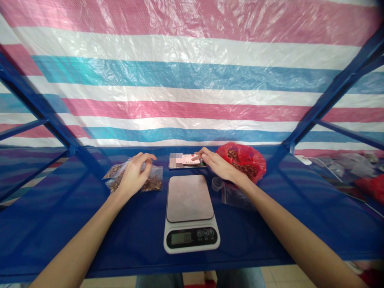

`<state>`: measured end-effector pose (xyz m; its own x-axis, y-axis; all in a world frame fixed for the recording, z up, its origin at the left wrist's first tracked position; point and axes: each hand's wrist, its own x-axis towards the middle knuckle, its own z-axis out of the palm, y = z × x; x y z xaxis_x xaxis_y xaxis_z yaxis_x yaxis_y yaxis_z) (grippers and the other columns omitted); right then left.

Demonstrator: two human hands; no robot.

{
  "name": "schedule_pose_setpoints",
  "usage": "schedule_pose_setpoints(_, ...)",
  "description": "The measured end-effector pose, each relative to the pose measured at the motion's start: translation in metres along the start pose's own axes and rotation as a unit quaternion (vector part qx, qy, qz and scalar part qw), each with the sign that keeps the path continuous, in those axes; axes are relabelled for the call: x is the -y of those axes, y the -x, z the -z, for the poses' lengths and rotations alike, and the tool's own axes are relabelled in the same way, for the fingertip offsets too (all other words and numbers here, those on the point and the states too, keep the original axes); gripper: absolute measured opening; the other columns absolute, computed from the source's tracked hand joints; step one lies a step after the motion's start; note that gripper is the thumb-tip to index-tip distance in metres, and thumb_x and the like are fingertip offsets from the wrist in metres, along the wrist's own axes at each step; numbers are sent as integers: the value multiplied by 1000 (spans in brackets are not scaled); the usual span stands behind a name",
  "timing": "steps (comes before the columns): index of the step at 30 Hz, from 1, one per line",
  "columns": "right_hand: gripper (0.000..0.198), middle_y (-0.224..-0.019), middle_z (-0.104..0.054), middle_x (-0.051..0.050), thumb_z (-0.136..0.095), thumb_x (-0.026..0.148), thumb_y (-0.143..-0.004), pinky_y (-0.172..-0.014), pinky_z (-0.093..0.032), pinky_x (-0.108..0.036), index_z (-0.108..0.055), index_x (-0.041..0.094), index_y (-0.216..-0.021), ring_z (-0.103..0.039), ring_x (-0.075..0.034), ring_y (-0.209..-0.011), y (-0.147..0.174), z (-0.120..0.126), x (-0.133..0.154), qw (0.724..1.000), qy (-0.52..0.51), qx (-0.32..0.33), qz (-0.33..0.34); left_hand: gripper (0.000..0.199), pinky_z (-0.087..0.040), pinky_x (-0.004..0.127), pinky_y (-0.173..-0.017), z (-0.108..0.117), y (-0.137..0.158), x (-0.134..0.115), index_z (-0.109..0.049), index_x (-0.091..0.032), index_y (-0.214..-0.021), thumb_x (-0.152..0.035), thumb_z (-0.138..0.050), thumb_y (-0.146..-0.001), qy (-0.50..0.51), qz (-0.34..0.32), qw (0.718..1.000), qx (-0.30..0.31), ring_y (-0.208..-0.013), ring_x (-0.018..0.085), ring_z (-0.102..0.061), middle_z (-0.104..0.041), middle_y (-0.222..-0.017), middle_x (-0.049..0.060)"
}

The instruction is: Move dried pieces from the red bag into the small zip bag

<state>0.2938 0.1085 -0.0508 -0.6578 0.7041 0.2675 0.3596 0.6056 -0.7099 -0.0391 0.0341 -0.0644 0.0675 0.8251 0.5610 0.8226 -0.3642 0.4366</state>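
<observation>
Pinching a small clear bag (151, 181) of brown bits with our left hand (133, 174) — fingers closed on its top, left of the scale (191, 214). Our right hand (217, 164) lies loosely open, fingertip touching the phone (186, 161) — holding nothing, red bag (244, 160) just beside.

There is a single view, from a camera worn on the person's head. It looks forward and down along both forearms onto a blue shelf (90, 240), with the near edge of the shelf low in the picture. The scale (190, 212) sits close, straight ahead and near the middle. Beyond it the view faces a striped plastic sheet (192, 80) that fills the upper half. Blue frame bars (330, 96) slant in at both sides.
</observation>
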Motion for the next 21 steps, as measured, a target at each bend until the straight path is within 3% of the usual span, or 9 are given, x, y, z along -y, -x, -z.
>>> schedule_pose_setpoints(5, 46, -137, -70, -13, -29, 58, -110, -113, -45, -49, -60, 24, -116, -63, -31, -131, 8, 6, -10, 996, 42, -73, -11, 30, -51, 35, -90, 0, 0, 2, -72, -19, -101, -29, -44, -100, 1, 2, 1000, -3, -92, 22, -67, -75, -95, 5)
schedule_pose_setpoints(11, 38, -119, -74, -13, -29, 55, -110, -104, -51, -47, -48, 25, -100, -69, -32, -121, 14, 5, -30, 992, 85, -84, -44, 30, -51, 35, -89, 1, 0, 1, -71, -19, -100, -31, -44, -100, 2, 2, 1000, -2, -92, 22, -68, -75, -95, 5)
schedule_pose_setpoints(21, 35, -136, -68, -21, -29, 57, -109, -107, -48, -49, -43, 25, -103, -64, -33, -132, 13, 1, -33, 993, 83, -75, -47, 29, -51, 36, -90, 0, -1, 5, -72, -19, -100, -29, -45, -100, 10, -7, 1000, -1, -91, 22, -68, -74, -95, 5)
